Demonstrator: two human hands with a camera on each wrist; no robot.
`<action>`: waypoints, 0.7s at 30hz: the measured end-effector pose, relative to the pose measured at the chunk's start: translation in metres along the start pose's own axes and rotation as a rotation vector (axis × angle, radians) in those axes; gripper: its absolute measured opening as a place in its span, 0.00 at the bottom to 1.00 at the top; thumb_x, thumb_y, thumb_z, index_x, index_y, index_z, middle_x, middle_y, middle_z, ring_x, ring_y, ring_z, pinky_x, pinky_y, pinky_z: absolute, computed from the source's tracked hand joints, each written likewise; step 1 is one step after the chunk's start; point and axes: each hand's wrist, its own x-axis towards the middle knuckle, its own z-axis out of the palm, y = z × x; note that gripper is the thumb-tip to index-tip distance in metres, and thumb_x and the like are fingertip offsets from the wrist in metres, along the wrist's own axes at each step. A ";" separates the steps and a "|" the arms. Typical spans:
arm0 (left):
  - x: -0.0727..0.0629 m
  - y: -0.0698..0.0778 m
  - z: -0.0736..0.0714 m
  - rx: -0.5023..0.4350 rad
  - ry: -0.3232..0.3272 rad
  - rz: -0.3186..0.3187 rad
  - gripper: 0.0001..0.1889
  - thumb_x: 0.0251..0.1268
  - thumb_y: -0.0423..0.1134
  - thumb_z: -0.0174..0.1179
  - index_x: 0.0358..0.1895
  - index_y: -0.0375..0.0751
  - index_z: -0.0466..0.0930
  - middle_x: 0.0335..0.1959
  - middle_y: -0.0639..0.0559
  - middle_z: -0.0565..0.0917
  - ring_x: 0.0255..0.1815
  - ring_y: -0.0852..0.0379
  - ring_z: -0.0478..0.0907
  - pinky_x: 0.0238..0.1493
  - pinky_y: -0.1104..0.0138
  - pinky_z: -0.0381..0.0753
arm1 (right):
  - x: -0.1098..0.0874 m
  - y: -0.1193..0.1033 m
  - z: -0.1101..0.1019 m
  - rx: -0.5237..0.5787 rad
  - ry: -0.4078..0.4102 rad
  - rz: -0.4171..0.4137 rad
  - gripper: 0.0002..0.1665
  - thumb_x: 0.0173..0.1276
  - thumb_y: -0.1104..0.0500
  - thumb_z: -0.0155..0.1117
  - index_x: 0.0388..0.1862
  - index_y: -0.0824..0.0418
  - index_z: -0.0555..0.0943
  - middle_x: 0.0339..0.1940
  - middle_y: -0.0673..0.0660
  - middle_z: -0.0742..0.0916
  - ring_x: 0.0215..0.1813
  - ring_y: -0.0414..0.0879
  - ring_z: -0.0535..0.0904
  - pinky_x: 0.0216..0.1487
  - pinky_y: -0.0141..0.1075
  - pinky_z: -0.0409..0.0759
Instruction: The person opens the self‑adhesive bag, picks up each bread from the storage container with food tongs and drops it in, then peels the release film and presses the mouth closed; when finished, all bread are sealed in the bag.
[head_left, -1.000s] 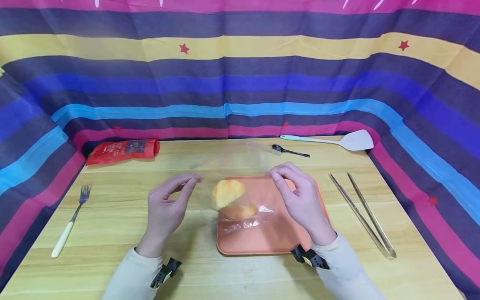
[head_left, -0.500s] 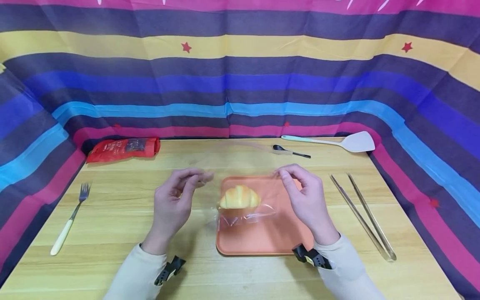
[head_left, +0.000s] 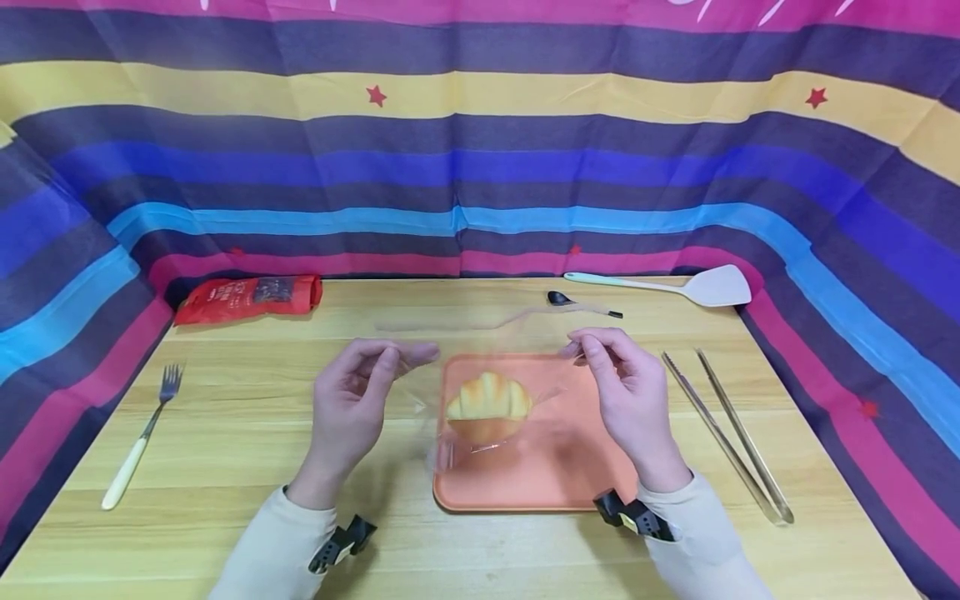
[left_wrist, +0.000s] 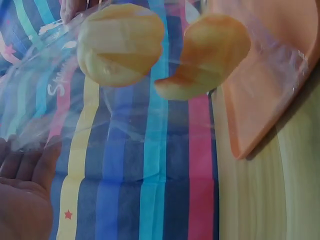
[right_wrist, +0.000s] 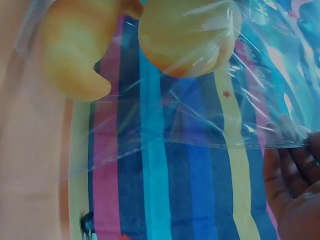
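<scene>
Between my two hands hangs a clear plastic bag [head_left: 491,447] above the left part of an orange tray [head_left: 540,492]. Inside it are two golden bread pieces; the head view shows the croissant [head_left: 489,395] overlapping the other one. In the left wrist view a rounded bread piece [left_wrist: 120,47] and a crescent-shaped croissant [left_wrist: 212,55] show through the film. My left hand [head_left: 352,400] pinches the bag's left side between thumb and fingers. At its right side my right hand [head_left: 630,400] pinches the film likewise. The bag's upper edge is faint and see-through.
A fork [head_left: 144,437] lies at the left, with a red pouch [head_left: 251,300] behind it. Metal tongs [head_left: 727,437] lie right of the tray. A small black spoon [head_left: 558,297] and a white spatula [head_left: 716,287] lie at the back, by a striped cloth [head_left: 450,183].
Both hands have shifted slightly to the right with the bag. The bread pieces inside have swung right and settled, the croissant turning more level.
</scene>
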 end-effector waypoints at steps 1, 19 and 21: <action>0.000 0.000 0.001 -0.005 -0.005 -0.003 0.08 0.70 0.16 0.45 0.46 0.19 0.74 0.42 0.30 0.84 0.45 0.44 0.85 0.48 0.55 0.82 | 0.000 0.000 -0.001 0.006 0.007 -0.013 0.10 0.72 0.75 0.53 0.43 0.71 0.83 0.32 0.62 0.87 0.36 0.47 0.82 0.40 0.33 0.81; 0.003 0.001 0.012 -0.058 -0.006 -0.014 0.09 0.70 0.17 0.47 0.43 0.19 0.77 0.41 0.29 0.84 0.44 0.43 0.85 0.48 0.52 0.82 | -0.004 0.002 -0.011 0.158 0.080 -0.090 0.06 0.68 0.79 0.53 0.37 0.80 0.78 0.28 0.59 0.85 0.33 0.45 0.82 0.41 0.32 0.83; 0.003 0.001 0.013 -0.046 -0.010 -0.029 0.10 0.71 0.18 0.47 0.46 0.19 0.77 0.40 0.30 0.84 0.43 0.43 0.86 0.48 0.53 0.82 | -0.004 0.003 -0.011 0.166 0.089 -0.092 0.05 0.68 0.79 0.54 0.37 0.80 0.78 0.27 0.60 0.85 0.32 0.46 0.82 0.40 0.32 0.83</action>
